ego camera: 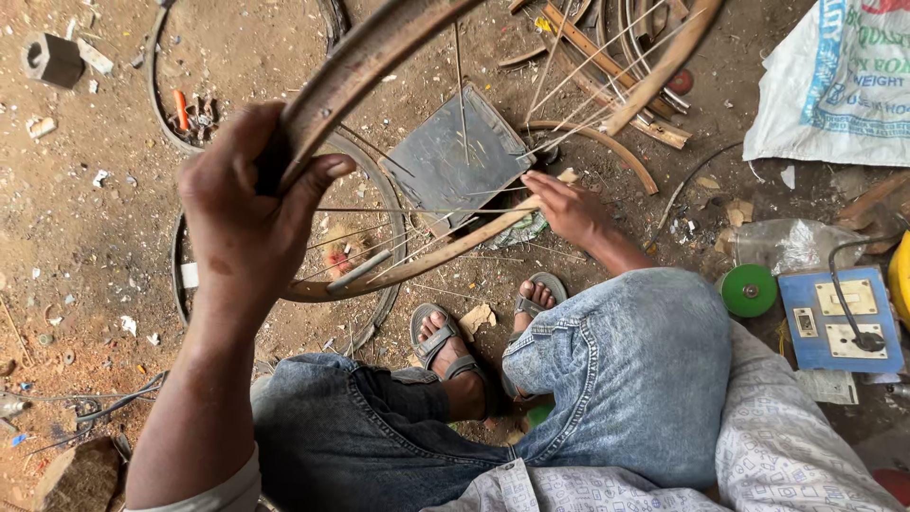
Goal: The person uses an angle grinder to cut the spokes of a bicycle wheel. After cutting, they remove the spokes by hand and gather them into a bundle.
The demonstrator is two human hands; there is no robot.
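A rusty bicycle wheel rim (379, 47) with thin spokes stands tilted in front of me. My left hand (242, 213) grips the rim's near upper edge, thumb over the metal. My right hand (566, 206) reaches low to the rim's bottom edge, fingers touching it where spokes meet; whether they pinch a spoke I cannot tell. I sit in blue jeans with my sandalled feet (455, 346) on the dirt floor under the wheel.
A dark square plate (455, 156) lies beyond the rim. Other rims (384, 228) and metal strips (607, 142) lie on the ground. At right are a white sack (834, 85), a green disc (749, 290) and a blue switchboard (834, 318). A small metal block (52, 59) sits far left.
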